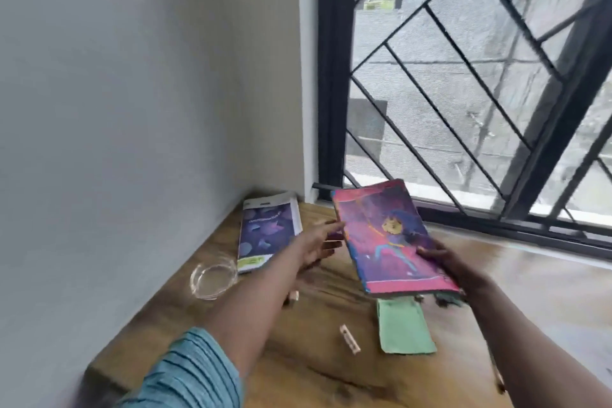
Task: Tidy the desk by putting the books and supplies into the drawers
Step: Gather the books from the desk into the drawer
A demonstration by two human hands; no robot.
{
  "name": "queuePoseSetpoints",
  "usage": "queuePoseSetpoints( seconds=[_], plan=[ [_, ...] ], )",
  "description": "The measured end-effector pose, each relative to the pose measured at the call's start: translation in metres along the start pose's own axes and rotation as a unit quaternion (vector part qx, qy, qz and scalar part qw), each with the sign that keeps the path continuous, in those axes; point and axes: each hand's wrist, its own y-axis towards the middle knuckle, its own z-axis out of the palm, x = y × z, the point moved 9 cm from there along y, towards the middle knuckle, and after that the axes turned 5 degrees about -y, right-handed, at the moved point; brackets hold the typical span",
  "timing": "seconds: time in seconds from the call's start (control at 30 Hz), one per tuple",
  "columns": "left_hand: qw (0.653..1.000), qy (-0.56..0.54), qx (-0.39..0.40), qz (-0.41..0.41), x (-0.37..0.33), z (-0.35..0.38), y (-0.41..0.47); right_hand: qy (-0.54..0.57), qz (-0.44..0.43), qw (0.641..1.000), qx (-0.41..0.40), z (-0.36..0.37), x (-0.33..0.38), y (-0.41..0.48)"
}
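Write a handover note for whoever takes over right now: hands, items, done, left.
Right hand: shut on the pink book, held tilted above the desk.
Left hand: open, reaching toward the purple book, not touching it that I can tell.
On the desk: purple book by the wall, clear dish beside it, green paper, small wooden clip.
Done: nothing visibly stowed; no drawer in view.
Left: both books and all the supplies.

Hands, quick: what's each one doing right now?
Left hand: open, fingers spread, at the pink book's left edge; contact unclear.
Right hand: closed on the pink book, held above the desk.
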Motion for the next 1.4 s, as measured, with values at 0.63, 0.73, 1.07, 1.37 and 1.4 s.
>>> queuePoseSetpoints(
  seconds=[0.63,0.73,1.07,1.37,1.4],
  plan=[
    [0.795,0.521,-0.264,-0.164,-0.003,-0.215,0.051,0.066,0.112,0.992,0.007,-0.005,-0.061,0.097],
    [0.845,0.427,-0.222,-0.232,0.010,-0.225,0.060,0.069,0.109,0.992,0.007,-0.003,-0.057,0.099],
    [0.947,0.079,-0.311,-0.028,-0.043,-0.207,0.032,0.083,0.065,0.994,-0.008,0.014,-0.032,0.074],
    [0.938,0.079,-0.269,0.205,-0.104,-0.163,-0.065,0.128,-0.015,0.988,-0.083,0.039,-0.018,-0.024],
    [0.930,0.088,-0.280,0.223,-0.108,-0.162,-0.075,0.131,-0.022,0.987,-0.095,0.038,-0.017,-0.033]
  ],
)
